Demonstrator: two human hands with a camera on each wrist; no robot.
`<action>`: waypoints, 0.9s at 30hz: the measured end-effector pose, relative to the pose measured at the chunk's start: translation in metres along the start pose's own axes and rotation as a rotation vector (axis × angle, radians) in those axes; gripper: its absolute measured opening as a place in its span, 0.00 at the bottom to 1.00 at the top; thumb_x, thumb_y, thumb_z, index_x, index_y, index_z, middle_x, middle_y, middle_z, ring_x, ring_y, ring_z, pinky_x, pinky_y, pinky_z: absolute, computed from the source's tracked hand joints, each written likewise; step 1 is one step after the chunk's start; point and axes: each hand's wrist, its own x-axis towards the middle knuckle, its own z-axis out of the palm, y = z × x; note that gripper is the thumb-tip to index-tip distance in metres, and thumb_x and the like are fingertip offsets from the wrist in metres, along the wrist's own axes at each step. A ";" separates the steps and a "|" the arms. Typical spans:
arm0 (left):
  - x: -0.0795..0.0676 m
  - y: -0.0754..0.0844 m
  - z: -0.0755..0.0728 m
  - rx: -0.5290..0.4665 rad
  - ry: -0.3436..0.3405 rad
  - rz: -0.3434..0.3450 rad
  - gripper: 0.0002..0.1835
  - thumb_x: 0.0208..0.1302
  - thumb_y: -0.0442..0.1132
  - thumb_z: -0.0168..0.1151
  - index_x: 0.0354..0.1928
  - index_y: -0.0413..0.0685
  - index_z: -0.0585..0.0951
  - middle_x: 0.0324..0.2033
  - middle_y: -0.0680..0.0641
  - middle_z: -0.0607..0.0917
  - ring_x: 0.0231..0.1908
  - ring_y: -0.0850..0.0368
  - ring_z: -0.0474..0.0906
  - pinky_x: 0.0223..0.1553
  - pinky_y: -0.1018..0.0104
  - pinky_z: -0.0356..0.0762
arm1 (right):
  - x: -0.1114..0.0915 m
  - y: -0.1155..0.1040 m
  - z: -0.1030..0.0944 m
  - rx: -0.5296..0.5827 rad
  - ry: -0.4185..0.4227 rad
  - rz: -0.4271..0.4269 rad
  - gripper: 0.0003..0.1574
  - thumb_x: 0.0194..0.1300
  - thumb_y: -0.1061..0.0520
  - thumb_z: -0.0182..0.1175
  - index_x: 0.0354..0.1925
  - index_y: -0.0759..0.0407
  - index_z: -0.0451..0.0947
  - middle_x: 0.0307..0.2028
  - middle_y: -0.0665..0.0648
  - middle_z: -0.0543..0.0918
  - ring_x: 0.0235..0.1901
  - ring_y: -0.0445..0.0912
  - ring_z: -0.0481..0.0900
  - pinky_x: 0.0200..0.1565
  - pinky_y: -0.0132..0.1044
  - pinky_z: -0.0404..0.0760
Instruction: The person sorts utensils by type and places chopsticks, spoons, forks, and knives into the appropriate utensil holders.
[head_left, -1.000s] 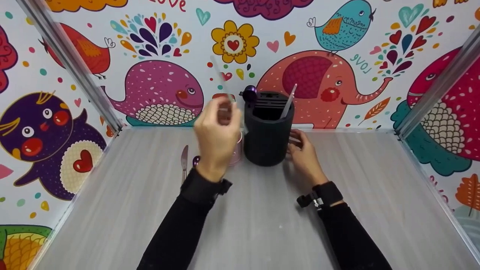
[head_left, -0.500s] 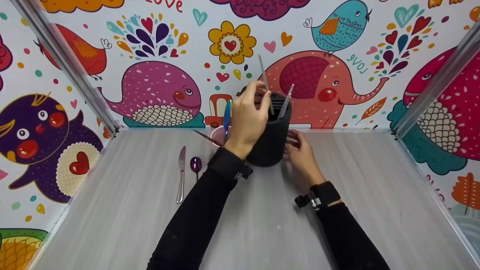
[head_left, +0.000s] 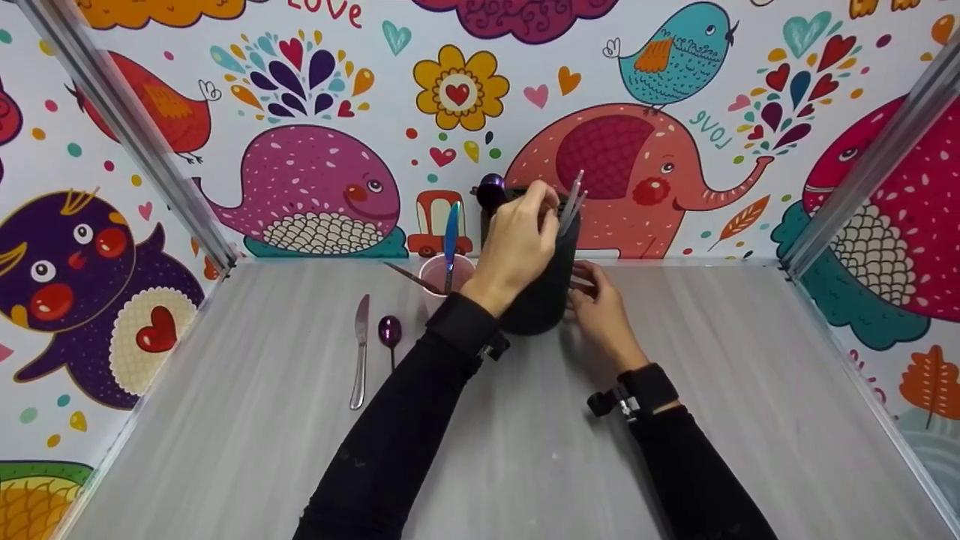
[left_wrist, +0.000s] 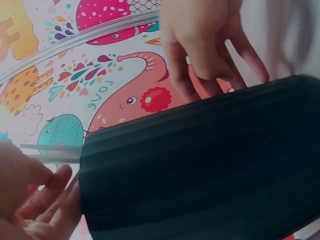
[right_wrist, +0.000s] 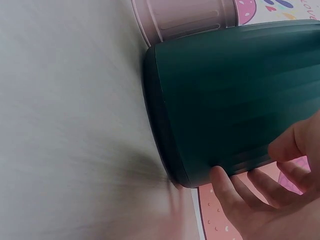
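A black utensil holder (head_left: 541, 296) with a rounded body stands at the back of the table. Two thin, clear straw-like sticks (head_left: 574, 206) lean out of its right side. My left hand (head_left: 521, 240) is over its mouth, with bent fingers close beside the sticks and nothing visible pinched between them. In the left wrist view its fingers (left_wrist: 52, 207) show right at the rim, below the sticks. My right hand (head_left: 604, 311) rests at the holder's right side. Its fingertips (right_wrist: 220, 177) touch the lower wall, fairly straight. A purple spoon (head_left: 492, 189) shows at the holder's back left.
Left of the holder is a pink cup (head_left: 433, 296), holding a rainbow-bladed knife (head_left: 451, 240) and another thin-handled utensil (head_left: 409, 276). A silver table knife (head_left: 360, 360) and a purple spoon (head_left: 390, 331) lie on the table farther left. A patterned wall (head_left: 322, 187) stands close behind.
My left hand has carried a clear stick rightward and lowered it into the utensil holder beside the other one, then let it go. My right hand has stayed at the holder's side.
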 end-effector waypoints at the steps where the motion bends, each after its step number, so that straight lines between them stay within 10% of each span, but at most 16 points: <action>1: -0.001 -0.001 0.000 0.005 -0.005 -0.001 0.06 0.82 0.35 0.58 0.51 0.45 0.82 0.42 0.46 0.92 0.42 0.56 0.87 0.48 0.61 0.86 | 0.000 0.000 0.000 0.001 -0.001 -0.001 0.34 0.82 0.65 0.50 0.80 0.53 0.68 0.77 0.61 0.75 0.74 0.56 0.78 0.71 0.63 0.81; 10: -0.010 -0.002 -0.002 0.023 -0.037 0.021 0.06 0.80 0.35 0.60 0.49 0.46 0.85 0.41 0.47 0.92 0.43 0.55 0.87 0.50 0.60 0.87 | -0.001 0.002 0.002 0.003 -0.008 0.012 0.33 0.83 0.64 0.50 0.81 0.51 0.68 0.77 0.60 0.75 0.72 0.56 0.79 0.67 0.57 0.85; 20: -0.034 0.005 -0.024 0.058 0.114 0.134 0.09 0.79 0.37 0.63 0.50 0.45 0.90 0.45 0.49 0.94 0.47 0.54 0.88 0.54 0.61 0.86 | 0.000 0.003 0.004 0.000 -0.010 0.008 0.33 0.83 0.64 0.50 0.81 0.52 0.67 0.77 0.60 0.75 0.68 0.57 0.80 0.65 0.59 0.86; 27: -0.055 0.004 -0.058 0.052 0.103 -0.014 0.12 0.81 0.44 0.64 0.51 0.47 0.93 0.43 0.49 0.96 0.41 0.55 0.91 0.46 0.60 0.89 | 0.001 0.003 -0.002 0.034 -0.020 0.052 0.33 0.85 0.63 0.48 0.81 0.48 0.66 0.77 0.58 0.74 0.68 0.55 0.80 0.68 0.63 0.83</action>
